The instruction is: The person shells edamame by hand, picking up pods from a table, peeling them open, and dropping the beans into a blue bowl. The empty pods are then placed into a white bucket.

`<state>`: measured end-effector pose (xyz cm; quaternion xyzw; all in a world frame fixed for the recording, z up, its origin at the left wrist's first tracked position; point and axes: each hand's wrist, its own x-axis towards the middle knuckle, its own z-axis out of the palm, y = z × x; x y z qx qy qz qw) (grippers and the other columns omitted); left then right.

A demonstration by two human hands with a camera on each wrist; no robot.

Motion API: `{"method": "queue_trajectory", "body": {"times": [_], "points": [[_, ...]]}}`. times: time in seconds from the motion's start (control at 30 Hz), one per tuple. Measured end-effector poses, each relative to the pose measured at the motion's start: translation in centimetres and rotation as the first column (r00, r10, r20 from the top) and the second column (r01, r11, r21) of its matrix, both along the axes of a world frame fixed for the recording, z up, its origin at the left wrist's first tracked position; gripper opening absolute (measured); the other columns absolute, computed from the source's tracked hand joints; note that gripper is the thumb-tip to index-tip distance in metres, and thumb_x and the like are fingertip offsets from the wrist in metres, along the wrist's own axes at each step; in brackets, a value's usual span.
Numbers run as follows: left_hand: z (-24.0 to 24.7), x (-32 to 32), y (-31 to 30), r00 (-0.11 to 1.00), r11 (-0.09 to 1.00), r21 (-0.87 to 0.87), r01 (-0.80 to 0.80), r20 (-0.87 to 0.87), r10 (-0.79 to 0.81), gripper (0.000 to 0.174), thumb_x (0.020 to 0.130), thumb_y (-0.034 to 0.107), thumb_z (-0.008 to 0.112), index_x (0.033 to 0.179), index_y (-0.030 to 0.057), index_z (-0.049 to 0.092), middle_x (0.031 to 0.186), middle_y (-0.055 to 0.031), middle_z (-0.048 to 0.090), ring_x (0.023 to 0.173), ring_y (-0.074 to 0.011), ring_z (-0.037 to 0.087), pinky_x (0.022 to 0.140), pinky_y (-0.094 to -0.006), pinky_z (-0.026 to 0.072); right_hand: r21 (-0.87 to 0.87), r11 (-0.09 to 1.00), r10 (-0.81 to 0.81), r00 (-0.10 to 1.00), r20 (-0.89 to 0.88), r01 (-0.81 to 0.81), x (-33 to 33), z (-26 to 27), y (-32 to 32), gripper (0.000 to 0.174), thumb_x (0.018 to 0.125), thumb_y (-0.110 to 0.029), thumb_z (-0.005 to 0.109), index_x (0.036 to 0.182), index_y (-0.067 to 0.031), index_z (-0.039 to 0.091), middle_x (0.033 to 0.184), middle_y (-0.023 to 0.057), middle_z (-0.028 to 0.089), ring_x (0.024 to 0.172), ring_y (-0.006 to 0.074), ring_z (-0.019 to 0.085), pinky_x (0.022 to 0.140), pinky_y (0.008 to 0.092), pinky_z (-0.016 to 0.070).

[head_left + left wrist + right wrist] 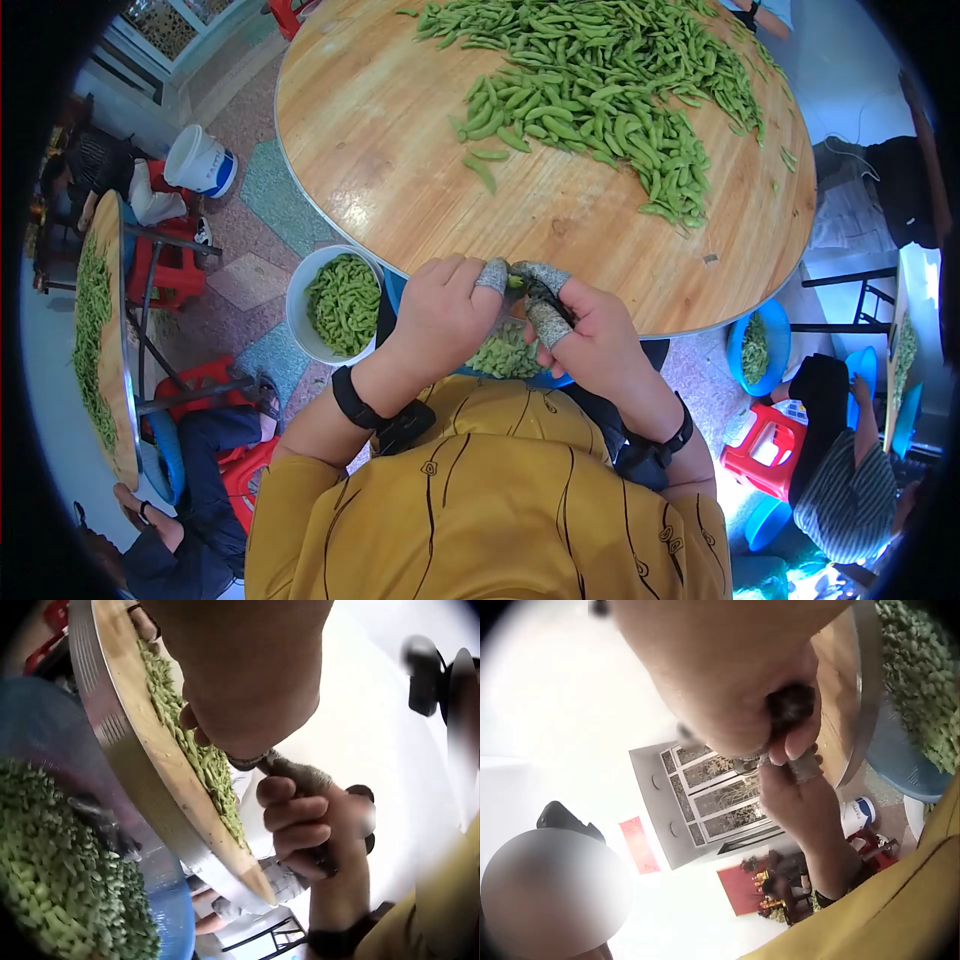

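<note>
Both hands meet just in front of the round table's near edge, fingertips together at a green soybean pod (515,283), which is mostly covered by fingers. My left hand (442,308) pinches the pod between thumb and curled fingers. Grey wraps cover digits on both hands. From the other side, my right hand (600,328) pinches the pod too, its fingers curled; a dark covering (789,706) shows at its fingers in the right wrist view. Below the hands, a blue basin (176,919) holds many shelled green beans (67,892).
A large heap of pods (600,100) covers the far part of the wooden table (380,150). Left of my lap stands a white bucket (297,320) of pods. Another white bucket (200,165), red stools (765,450) and other people at side tables are around.
</note>
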<state>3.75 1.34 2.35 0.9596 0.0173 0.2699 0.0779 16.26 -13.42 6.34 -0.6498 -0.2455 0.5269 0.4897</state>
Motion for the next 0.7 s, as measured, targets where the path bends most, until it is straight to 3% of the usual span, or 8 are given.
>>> {"method": "queue_trajectory", "body": {"times": [0.2,0.27,0.3,0.37,0.5,0.53,0.57,0.7], "points": [[-0.3,0.3,-1.1,0.998,0.974,-0.221,-0.060,-0.006,0.060,0.019,0.073,0.009,0.062,0.090,0.0021,0.058,0.077,-0.0126,0.056,0.065,-0.0251,0.057,0.054,-0.0352,0.0447,0.057,0.998,-0.002,0.999,0.039,0.000,0.3,0.0,-0.3,0.041,0.079,0.003,0.045,0.117,-0.0069,0.057,0.076,0.0007,0.061,0.055,0.0069,0.055,0.048,0.0213,0.0459],[0.0,-0.6,-1.2,0.991,0.417,-0.908,-0.036,-0.085,-0.100,0.013,0.084,0.013,0.061,0.092,0.0031,0.058,0.077,-0.0084,0.058,0.064,-0.0171,0.054,0.055,-0.0292,0.0419,0.093,0.995,0.030,1.000,0.009,-0.031,0.8,-0.5,-0.5,0.038,0.083,0.001,0.047,0.119,-0.0075,0.057,0.078,0.0011,0.061,0.054,0.0061,0.053,0.047,0.0210,0.0432],[0.1,-0.7,-1.1,0.991,0.418,-0.908,-0.037,-0.086,-0.099,0.013,0.084,0.013,0.061,0.092,0.0031,0.058,0.077,-0.0084,0.058,0.064,-0.0171,0.054,0.055,-0.0292,0.0419,0.094,0.995,0.030,1.000,0.008,-0.031,1.0,-0.8,-0.7,0.038,0.083,0.001,0.047,0.119,-0.0075,0.057,0.078,0.0011,0.061,0.054,0.0061,0.053,0.047,0.0210,0.0432],[0.5,-1.0,-0.8,0.958,-0.364,-0.925,-0.110,-0.002,-0.285,0.012,0.092,0.014,0.055,0.095,0.0037,0.058,0.078,-0.0029,0.059,0.063,-0.0113,0.051,0.057,-0.0245,0.0401,0.136,0.990,0.018,0.953,-0.303,0.025,1.5,-1.4,-1.2,0.034,0.087,-0.003,0.050,0.120,-0.0082,0.057,0.077,0.0000,0.060,0.052,0.0051,0.050,0.045,0.0203,0.0405],[0.7,-1.0,-1.1,0.916,-0.384,-0.889,-0.250,-0.088,-0.392,0.013,0.093,0.008,0.047,0.099,0.0042,0.059,0.079,0.0015,0.056,0.066,-0.0087,0.050,0.060,-0.0209,0.0394,0.144,0.988,0.025,0.862,-0.507,0.056,1.5,-3.5,-1.9,0.031,0.090,-0.008,0.054,0.121,-0.0080,0.057,0.077,-0.0009,0.059,0.056,0.0072,0.052,0.048,0.0227,0.0423],[0.6,-0.8,-1.2,0.925,-0.278,-0.927,-0.250,-0.143,-0.353,0.016,0.091,0.005,0.046,0.100,0.0034,0.058,0.080,0.0000,0.057,0.068,-0.0104,0.051,0.062,-0.0230,0.0409,0.199,0.975,-0.086,0.993,-0.079,0.100,0.7,-4.2,-1.6,0.031,0.089,-0.009,0.056,0.119,-0.0074,0.057,0.076,0.0006,0.059,0.058,0.0109,0.054,0.050,0.0256,0.0439],[0.5,-0.7,-1.3,0.931,-0.167,-0.953,-0.254,-0.193,-0.310,0.019,0.089,0.002,0.044,0.102,0.0027,0.058,0.080,-0.0016,0.058,0.070,-0.0122,0.053,0.063,-0.0250,0.0424,0.265,0.957,-0.209,0.909,0.359,0.115,0.2,-4.6,-1.4,0.031,0.087,-0.011,0.059,0.118,-0.0069,0.058,0.075,0.0021,0.059,0.059,0.0146,0.055,0.052,0.0284,0.0456],[0.6,-0.6,-1.3,0.920,0.245,-0.964,-0.107,-0.190,-0.344,0.019,0.083,0.000,0.046,0.099,-0.0004,0.057,0.082,-0.0083,0.060,0.075,-0.0198,0.057,0.066,-0.0314,0.0448,0.211,0.972,-0.089,0.665,0.741,-0.105,1.2,-2.7,-0.5,0.032,0.078,-0.010,0.068,0.109,-0.0080,0.063,0.077,0.0037,0.057,0.058,0.0167,0.055,0.054,0.0305,0.0464]]}}
